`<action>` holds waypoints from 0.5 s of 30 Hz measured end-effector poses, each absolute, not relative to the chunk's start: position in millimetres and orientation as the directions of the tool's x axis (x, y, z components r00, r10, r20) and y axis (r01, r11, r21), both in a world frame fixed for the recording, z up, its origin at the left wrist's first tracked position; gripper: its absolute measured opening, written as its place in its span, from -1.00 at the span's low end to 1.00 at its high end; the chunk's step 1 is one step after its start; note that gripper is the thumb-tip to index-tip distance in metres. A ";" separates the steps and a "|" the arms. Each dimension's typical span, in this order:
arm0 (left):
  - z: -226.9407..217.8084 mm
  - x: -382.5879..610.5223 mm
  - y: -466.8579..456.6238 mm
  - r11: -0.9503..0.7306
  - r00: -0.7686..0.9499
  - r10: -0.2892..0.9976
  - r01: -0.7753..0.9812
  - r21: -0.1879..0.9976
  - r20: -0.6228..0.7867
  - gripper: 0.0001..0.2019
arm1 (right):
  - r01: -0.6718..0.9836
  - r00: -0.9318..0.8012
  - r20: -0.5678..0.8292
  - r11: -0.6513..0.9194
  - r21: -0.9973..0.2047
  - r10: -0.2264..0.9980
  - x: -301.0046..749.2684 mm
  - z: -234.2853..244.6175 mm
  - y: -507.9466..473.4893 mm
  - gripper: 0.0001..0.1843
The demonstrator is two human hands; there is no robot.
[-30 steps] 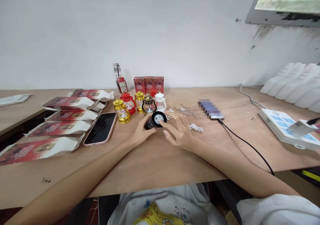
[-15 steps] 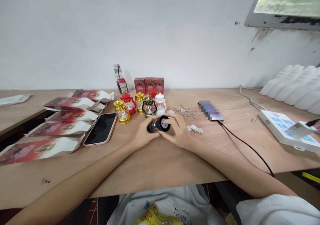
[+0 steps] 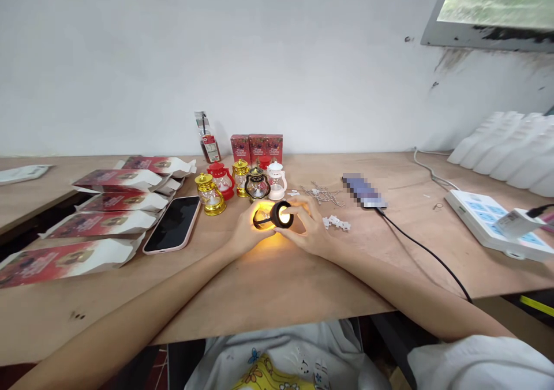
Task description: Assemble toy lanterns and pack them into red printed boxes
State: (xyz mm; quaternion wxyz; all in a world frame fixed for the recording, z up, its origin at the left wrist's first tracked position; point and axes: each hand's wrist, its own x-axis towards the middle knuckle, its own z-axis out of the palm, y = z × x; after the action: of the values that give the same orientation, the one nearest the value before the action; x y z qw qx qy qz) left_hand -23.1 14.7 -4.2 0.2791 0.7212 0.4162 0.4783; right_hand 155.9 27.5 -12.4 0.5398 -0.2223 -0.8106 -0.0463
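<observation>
A small dark lantern (image 3: 263,214) lies on its side between my two hands, glowing yellow-orange, its base turned toward my right. My left hand (image 3: 242,233) is closed around its top end. With its fingers my right hand (image 3: 310,229) grips the base, one fingertip at the bright disc in the underside. Just beyond stand several small lanterns: gold (image 3: 210,195), red (image 3: 221,179), black-bronze (image 3: 258,183) and white (image 3: 276,180). Beside my right hand are small white tabs (image 3: 336,223) and a heap of short metal chains (image 3: 322,194).
Flattened red-and-white cartons (image 3: 108,222) and a pink-cased phone (image 3: 172,225) are at left. Three red boxes (image 3: 257,147) and a drink bottle (image 3: 209,143) stand by the wall. A second phone (image 3: 363,191) trails a black cable (image 3: 426,255) near a power strip (image 3: 497,222) at right.
The lantern has lit up, from dark to a warm yellow glow that falls on my hands and the table. Both hands keep their hold in nearly the same place.
</observation>
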 end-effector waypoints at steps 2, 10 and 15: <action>-4.0 -23.1 14.9 -0.495 0.196 0.869 0.332 0.803 0.454 -0.57 | 0.420 -0.324 0.898 0.896 -0.146 0.298 155.3 -12.2 27.1 -0.75; -6.3 -25.6 16.8 -0.495 0.175 0.869 0.349 0.796 0.463 -0.57 | 0.371 -0.367 0.880 0.915 -0.158 0.301 163.1 -3.7 31.6 -0.66; -6.5 -24.8 17.6 -0.432 0.094 0.899 0.350 0.831 0.428 -0.57 | 0.645 -0.304 0.750 0.706 -0.293 0.588 184.8 1.8 59.0 -0.76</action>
State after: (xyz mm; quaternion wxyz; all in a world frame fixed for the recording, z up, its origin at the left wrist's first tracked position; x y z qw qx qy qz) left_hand -24.8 17.6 -6.5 0.2766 0.6857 0.4552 0.4960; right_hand 184.8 59.0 1.8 0.4498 -0.3820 -0.8067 -0.0316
